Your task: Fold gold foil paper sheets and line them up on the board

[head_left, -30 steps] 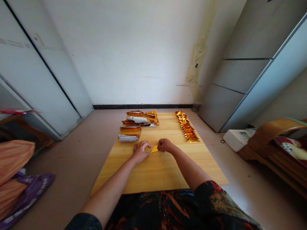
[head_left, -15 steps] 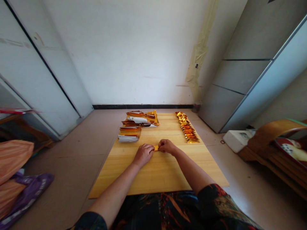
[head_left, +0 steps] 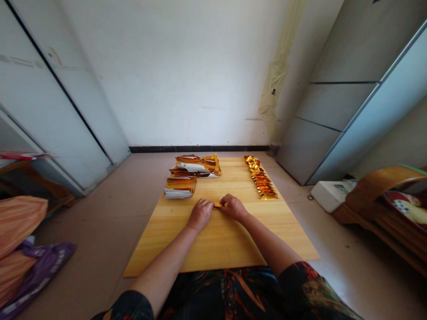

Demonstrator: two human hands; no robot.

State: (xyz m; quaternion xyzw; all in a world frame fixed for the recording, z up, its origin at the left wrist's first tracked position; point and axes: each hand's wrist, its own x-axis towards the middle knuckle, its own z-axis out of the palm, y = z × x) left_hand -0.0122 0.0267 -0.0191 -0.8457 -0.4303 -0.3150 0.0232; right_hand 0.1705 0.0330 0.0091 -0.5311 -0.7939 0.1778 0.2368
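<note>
Between my hands, low over the wooden board (head_left: 233,240), is a small strip of gold foil paper (head_left: 216,206). My left hand (head_left: 201,215) is closed on its left end, with the fingertips pressed together. At the other end my right hand (head_left: 234,207) pinches the strip between thumb and fingers. Most of the strip is hidden by the fingers. Up and to the right lies a row of folded gold foil pieces (head_left: 263,180), overlapping one another. Stacks of gold and white paper sheets (head_left: 180,186) lie beyond my left hand.
Behind the nearer stack are more gold foil sheets (head_left: 210,162) with a white roll (head_left: 191,167) on top. A white wall (head_left: 200,89) stands beyond the board. Grey cabinets flank it; a wooden bench (head_left: 383,195) is at right, orange and purple bags (head_left: 20,231) at left.
The gold strip now looks narrower and darker between my hands. My right hand has turned slightly, and both hands stay in nearly the same place.
</note>
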